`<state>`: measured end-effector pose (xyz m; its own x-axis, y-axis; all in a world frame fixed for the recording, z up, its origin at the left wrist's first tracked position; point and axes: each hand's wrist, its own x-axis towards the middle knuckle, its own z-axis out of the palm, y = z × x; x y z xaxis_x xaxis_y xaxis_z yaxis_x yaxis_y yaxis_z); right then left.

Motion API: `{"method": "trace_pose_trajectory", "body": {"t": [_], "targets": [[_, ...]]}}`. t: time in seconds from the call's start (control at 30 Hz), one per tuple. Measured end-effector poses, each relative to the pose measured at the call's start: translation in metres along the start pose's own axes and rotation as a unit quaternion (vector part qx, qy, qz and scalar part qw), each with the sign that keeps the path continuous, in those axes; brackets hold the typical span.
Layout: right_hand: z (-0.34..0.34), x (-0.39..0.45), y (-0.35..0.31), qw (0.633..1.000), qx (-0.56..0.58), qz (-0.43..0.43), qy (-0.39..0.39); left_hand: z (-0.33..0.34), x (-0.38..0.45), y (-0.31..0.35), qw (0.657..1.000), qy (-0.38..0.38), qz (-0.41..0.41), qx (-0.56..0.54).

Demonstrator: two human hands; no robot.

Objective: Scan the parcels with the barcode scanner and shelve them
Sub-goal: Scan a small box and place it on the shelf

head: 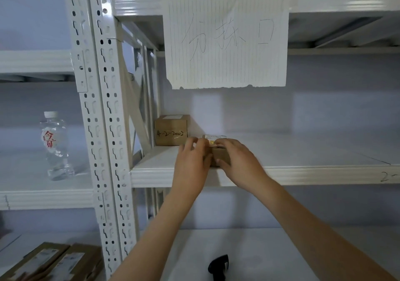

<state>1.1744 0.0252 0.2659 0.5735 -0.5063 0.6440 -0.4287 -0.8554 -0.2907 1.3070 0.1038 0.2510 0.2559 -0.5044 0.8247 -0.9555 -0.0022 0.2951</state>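
A small brown cardboard parcel (221, 155) with a white label on top sits at the front of the white shelf (303, 173). My left hand (191, 163) grips its left side and my right hand (236, 161) grips its right side and top. Behind it to the left stands another brown parcel (171, 130) with "4-2-2002" written on its front. The black barcode scanner (219, 266) lies on the white surface far below, between my forearms.
A lined paper sign (227, 44) hangs from the upper shelf beam. A perforated white upright post (101, 129) divides the bays. A clear water bottle (55, 146) stands on the left shelf. More brown parcels (54, 263) lie at the bottom left.
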Motion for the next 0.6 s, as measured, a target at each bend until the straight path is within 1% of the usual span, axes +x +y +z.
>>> {"method": "trace_pose_trajectory", "body": {"t": [0.03,0.1,0.23,0.33,0.43,0.6], "targets": [[0.002,0.007,0.002,1.000,-0.022,-0.003,-0.004,0.004,0.006,-0.001,0.999,0.000,0.016,0.028],[0.007,0.023,0.006,0.998,-0.057,-0.005,-0.020,0.010,0.018,-0.002,0.997,-0.027,0.021,0.073],[0.016,0.058,0.015,0.990,-0.105,0.016,-0.088,0.019,0.040,-0.008,0.978,-0.117,-0.017,0.171],[0.026,0.083,0.024,0.980,-0.138,0.044,-0.135,0.027,0.059,-0.015,0.965,-0.164,-0.048,0.197],[0.033,0.105,0.025,0.977,-0.112,0.068,-0.171,0.039,0.076,-0.023,0.953,-0.196,-0.073,0.217],[0.051,0.138,0.023,0.964,-0.133,0.096,-0.209,0.061,0.105,-0.038,0.928,-0.243,-0.109,0.261]]}}
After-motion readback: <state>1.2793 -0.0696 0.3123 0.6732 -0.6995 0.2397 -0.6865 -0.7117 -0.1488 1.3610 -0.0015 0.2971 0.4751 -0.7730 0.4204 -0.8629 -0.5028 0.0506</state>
